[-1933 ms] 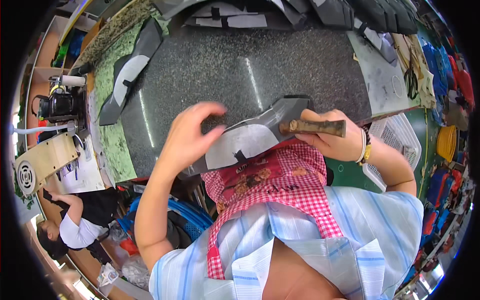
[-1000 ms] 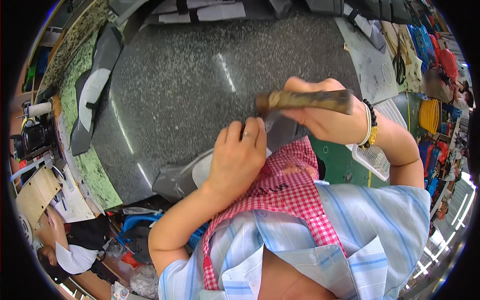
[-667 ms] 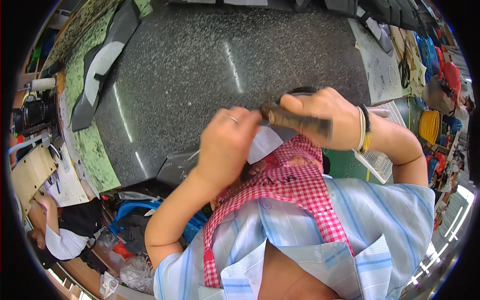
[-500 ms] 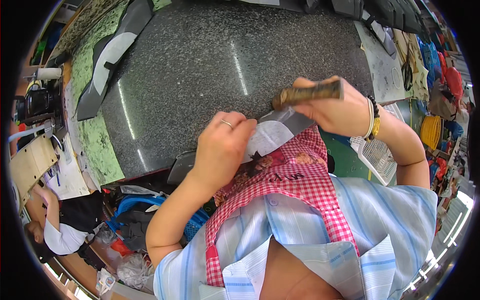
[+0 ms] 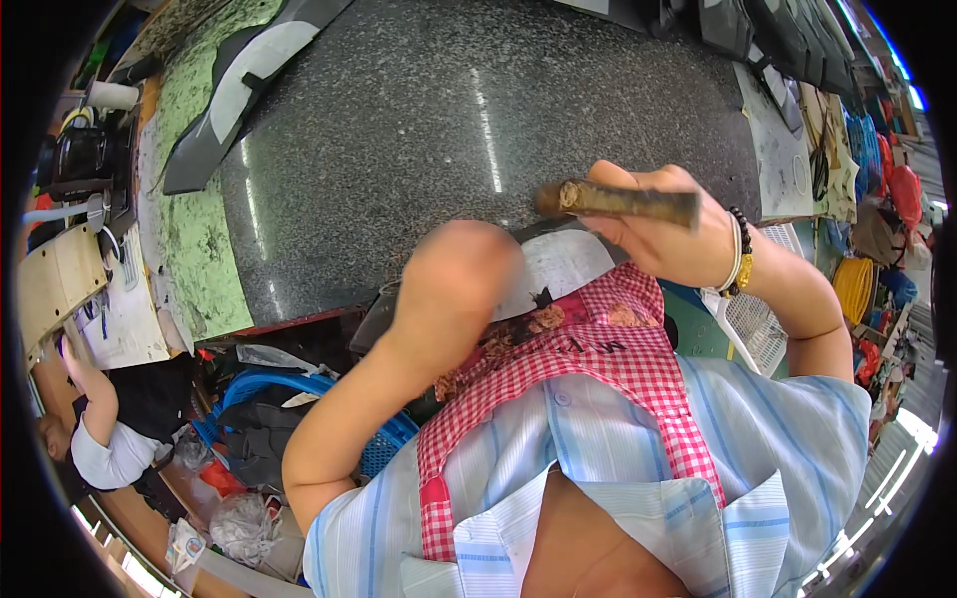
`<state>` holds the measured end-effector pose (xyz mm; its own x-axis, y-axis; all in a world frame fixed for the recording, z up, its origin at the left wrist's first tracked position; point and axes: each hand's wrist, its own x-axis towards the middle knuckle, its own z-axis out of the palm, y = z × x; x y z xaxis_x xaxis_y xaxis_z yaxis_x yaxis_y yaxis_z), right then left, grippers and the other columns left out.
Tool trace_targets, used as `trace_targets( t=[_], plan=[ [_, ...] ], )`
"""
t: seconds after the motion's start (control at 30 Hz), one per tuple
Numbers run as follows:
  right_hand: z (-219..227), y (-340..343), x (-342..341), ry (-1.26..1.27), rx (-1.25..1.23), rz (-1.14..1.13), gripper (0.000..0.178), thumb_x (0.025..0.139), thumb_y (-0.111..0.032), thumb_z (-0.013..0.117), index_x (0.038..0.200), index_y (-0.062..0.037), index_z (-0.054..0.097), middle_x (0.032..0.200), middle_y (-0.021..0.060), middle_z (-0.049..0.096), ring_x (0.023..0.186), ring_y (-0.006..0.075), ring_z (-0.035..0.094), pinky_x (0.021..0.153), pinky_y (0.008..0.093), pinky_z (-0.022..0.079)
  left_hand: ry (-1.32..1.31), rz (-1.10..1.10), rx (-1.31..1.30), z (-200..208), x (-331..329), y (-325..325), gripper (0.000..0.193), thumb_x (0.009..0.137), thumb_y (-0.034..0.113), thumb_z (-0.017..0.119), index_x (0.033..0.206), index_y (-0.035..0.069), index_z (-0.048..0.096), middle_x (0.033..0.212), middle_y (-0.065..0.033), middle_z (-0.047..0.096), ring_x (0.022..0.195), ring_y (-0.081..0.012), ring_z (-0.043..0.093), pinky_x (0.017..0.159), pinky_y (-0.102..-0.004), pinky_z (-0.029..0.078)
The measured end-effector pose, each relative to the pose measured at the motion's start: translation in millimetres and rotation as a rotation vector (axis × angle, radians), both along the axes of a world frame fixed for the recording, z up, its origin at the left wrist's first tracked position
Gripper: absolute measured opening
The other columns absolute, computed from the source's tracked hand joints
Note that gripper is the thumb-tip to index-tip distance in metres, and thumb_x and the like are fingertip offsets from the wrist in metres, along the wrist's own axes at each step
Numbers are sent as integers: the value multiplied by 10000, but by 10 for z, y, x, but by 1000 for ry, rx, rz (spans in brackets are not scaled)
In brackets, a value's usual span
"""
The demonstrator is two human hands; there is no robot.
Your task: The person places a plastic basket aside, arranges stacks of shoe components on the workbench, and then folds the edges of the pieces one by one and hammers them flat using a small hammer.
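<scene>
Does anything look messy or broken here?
Yes. The red-and-white checked apron carries dark brown crusty stains near its top edge, beside the left hand. The brown wooden tool handle in the right hand looks rough and worn.

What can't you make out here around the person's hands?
- Head view: left hand is motion-blurred; its fingers and grip are unclear.
- Grey-and-white piece is mostly hidden by both hands.
- Stick tool in right hand: its far end is covered by the fingers.
</scene>
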<state>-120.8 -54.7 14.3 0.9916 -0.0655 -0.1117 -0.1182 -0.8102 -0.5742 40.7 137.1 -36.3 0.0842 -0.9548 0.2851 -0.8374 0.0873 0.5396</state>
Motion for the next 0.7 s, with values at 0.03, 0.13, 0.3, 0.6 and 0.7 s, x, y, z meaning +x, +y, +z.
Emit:
trace_targets(
  t=[0.03, 0.13, 0.3, 0.6, 0.7],
  plan=[
    [10, 64, 28, -28, 37, 65, 253, 867, -91, 609, 1117, -81, 641, 858, 119, 588, 643, 327, 628, 552, 397, 509, -90, 24, -62, -5, -50, 18, 161, 747, 20, 714, 907, 33, 698, 875, -109, 675, 824, -277, 659, 719, -362, 535],
    [61, 170, 104, 195, -33, 116, 276, 843, -51, 644, 1119, -41, 646, 869, 126, 579, 643, 328, 619, 547, 383, 499, 255, 73, 114, -12, 196, 157, 244, 677, -20, 698, 915, 36, 699, 917, -81, 671, 809, -263, 660, 695, -364, 538],
    [80, 204, 268, 30, -9, 171, 279, 845, -104, 619, 1124, -108, 614, 844, 116, 598, 676, 327, 654, 572, 433, 520, 8, -56, -55, -55, 238, 181, 156, 747, 13, 725, 897, 45, 700, 842, -89, 663, 760, -257, 663, 632, -342, 540],
    [260, -207, 7, 238, -216, -19, 201, 908, -162, 586, 1066, -65, 663, 820, 172, 648, 768, 363, 651, 673, 437, 524, 167, 118, -84, -174, -155, -462, 91, 788, 86, 720, 875, 62, 709, 820, -77, 660, 732, -275, 667, 629, -353, 530],
    [120, -286, -108, 112, -165, -52, 210, 892, -184, 593, 1041, -54, 661, 834, 169, 658, 733, 377, 642, 651, 453, 514, 234, -14, 101, -75, 144, -370, 134, 778, 124, 729, 906, 86, 731, 805, -75, 659, 751, -262, 660, 649, -356, 516]
  ],
)
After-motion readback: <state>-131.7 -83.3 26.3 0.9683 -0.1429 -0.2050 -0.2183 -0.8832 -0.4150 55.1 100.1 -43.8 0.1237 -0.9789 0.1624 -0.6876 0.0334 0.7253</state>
